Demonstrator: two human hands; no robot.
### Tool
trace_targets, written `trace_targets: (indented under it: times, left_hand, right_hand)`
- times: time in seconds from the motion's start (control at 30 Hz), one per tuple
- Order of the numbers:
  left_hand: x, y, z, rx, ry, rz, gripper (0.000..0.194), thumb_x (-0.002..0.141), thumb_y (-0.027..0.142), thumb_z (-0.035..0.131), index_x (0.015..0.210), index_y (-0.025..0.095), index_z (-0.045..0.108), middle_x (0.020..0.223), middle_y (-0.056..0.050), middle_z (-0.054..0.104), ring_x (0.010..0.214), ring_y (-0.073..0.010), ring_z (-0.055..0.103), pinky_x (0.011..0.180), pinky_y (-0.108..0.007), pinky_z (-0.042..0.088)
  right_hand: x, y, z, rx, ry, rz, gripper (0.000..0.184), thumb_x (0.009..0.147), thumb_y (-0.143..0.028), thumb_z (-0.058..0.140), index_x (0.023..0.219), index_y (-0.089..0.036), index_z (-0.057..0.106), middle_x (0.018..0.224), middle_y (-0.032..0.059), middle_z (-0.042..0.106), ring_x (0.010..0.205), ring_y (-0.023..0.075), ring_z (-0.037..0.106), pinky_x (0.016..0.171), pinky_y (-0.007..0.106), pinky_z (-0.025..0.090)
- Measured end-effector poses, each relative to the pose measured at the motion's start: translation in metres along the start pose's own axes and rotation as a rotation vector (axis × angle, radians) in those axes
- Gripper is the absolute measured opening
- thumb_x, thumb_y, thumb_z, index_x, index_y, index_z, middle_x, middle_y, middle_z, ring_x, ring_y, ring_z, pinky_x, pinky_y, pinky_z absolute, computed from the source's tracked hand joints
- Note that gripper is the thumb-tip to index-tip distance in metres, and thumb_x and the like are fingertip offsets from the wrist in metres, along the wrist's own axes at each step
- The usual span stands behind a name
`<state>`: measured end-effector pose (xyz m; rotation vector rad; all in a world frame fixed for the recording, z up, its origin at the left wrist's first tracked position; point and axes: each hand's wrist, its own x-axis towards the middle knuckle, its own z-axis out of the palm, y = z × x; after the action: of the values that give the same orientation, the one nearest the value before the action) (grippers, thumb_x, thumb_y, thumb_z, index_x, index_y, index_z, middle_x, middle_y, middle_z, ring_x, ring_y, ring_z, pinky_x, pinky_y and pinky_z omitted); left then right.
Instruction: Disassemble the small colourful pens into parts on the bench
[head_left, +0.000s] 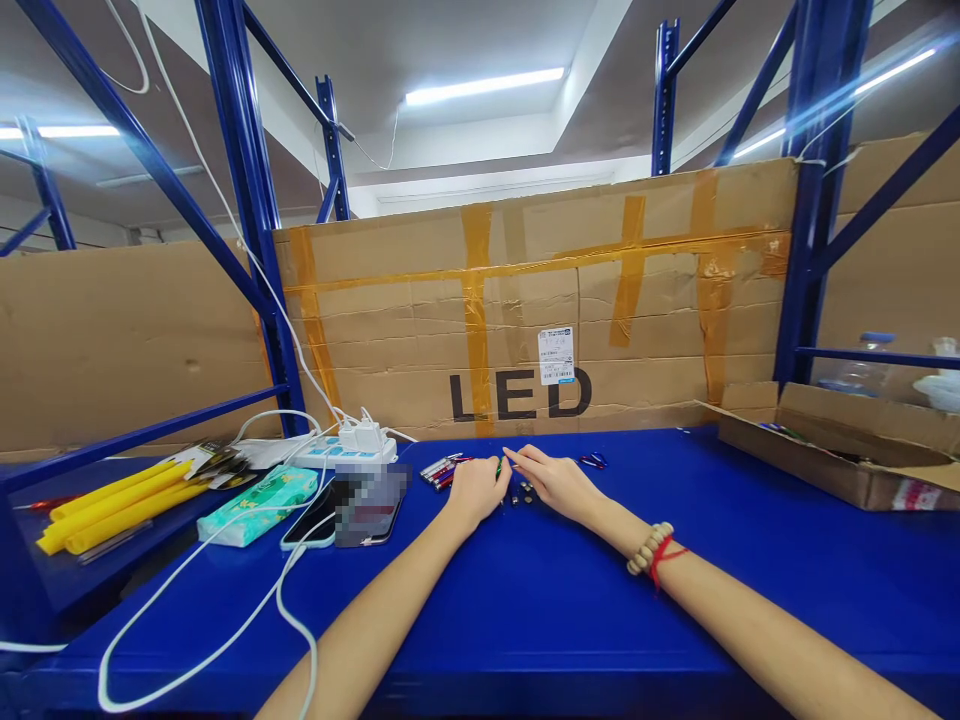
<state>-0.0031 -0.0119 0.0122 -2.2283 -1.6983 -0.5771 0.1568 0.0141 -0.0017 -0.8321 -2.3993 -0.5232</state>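
My left hand [478, 490] is closed in a pinch around a small green shiny piece [499, 467], most of it hidden by the fingers. Facing it, my right hand [553, 484] has its fingertips drawn together right beside that piece; what they grip, if anything, is too small to make out. Left of my left hand lies a bunch of slim shiny tubes [441, 471] in red, silver and dark colours. Several small dark metallic bits [523, 493] sit on the blue tabletop [570, 600] between and below the hands. Beyond my right hand are a few little blue and red pieces [593, 460].
To the left are two phones [311, 522], a green tissue pack [259, 505], a white power strip [349, 452] and looping white cables [202, 565]. Yellow tubes [124, 500] lie farther left. An open cardboard box [817, 465] stands right; a taped cardboard panel [405, 330] closes the back.
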Motion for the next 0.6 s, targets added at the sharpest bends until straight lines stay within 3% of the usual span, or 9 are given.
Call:
trace_targets:
  times: [0.6]
  left_hand:
    - [0.0005,-0.0002,0.001,0.006,0.006,0.005,0.039,0.088,0.031,0.026,0.078,0.014,0.06,0.079,-0.011,0.067,0.076,-0.0224,0.064,0.065,-0.03,0.044]
  right_hand:
    - [-0.0001,0.001,-0.0002,0.027,-0.033,0.014,0.045,0.088,-0.013,0.033,0.132,-0.024,0.035,0.104,0.0065,0.055,0.072,0.0127,0.059,0.055,0.021,0.045]
